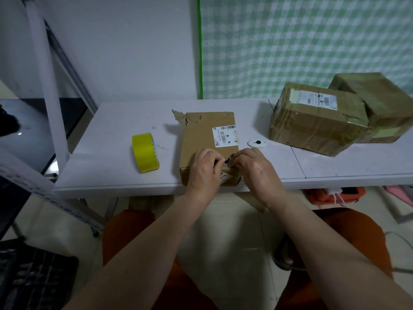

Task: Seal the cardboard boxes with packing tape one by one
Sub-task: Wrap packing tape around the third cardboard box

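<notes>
A brown cardboard box (201,135) with a white shipping label and a torn far-left corner lies on the white table (111,175), at its front edge. My left hand (205,166) and my right hand (252,164) meet over the box's near end. Their fingertips pinch a small dark piece at the near top edge; what it is stays unclear. A yellow roll of packing tape (146,152) stands on edge to the left of the box, untouched.
Two taped cardboard boxes (317,121) (384,101) lean together at the back right of the table. A small white cutter (256,143) lies just right of the labelled box. A metal rack frame (49,97) stands on the left. Orange items lie on the floor at right.
</notes>
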### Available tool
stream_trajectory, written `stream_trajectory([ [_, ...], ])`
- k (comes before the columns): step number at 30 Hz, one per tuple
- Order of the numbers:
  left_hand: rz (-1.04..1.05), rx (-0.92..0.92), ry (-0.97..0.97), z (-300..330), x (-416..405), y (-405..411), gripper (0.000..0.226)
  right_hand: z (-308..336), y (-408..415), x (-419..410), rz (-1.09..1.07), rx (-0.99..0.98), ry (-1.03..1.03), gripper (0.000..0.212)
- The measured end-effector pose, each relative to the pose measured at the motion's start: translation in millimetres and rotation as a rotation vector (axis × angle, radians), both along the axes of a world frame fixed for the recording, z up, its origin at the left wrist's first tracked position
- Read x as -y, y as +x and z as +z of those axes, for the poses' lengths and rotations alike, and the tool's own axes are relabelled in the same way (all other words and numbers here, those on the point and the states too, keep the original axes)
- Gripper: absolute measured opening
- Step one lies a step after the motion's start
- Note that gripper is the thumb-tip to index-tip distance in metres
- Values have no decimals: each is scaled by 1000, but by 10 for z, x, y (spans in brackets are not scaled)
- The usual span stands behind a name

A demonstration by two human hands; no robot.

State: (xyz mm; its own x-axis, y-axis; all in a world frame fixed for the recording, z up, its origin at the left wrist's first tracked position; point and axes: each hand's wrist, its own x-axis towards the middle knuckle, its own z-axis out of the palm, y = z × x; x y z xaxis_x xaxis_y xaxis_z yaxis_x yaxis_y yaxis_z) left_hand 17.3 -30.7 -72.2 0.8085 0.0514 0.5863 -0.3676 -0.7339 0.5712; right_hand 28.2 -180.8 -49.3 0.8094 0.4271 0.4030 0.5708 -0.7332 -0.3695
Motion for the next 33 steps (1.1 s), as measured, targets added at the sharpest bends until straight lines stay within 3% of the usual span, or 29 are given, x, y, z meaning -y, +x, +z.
stream_trajectory([
  [4, -13, 1, 5, -9, -12, -1, 10, -34, -1, -29, -40, -28, 36, 10],
  [8, -48, -4, 15, -20, -29, -3, 10, -86, -32, -46, -135, -69, 204, 11],
  [19, -163, 80, 119, -87, -85, -67, 2, -222, -75, -100, -242, -36, 284, 3],
  [29, -128, 66, 202, -170, -91, -86, 33, -308, -193, -41, -164, 11, 295, 14],
  [33, -101, 77, 249, -183, -54, -103, 35, -394, -288, -19, -119, 45, 251, 22],
])
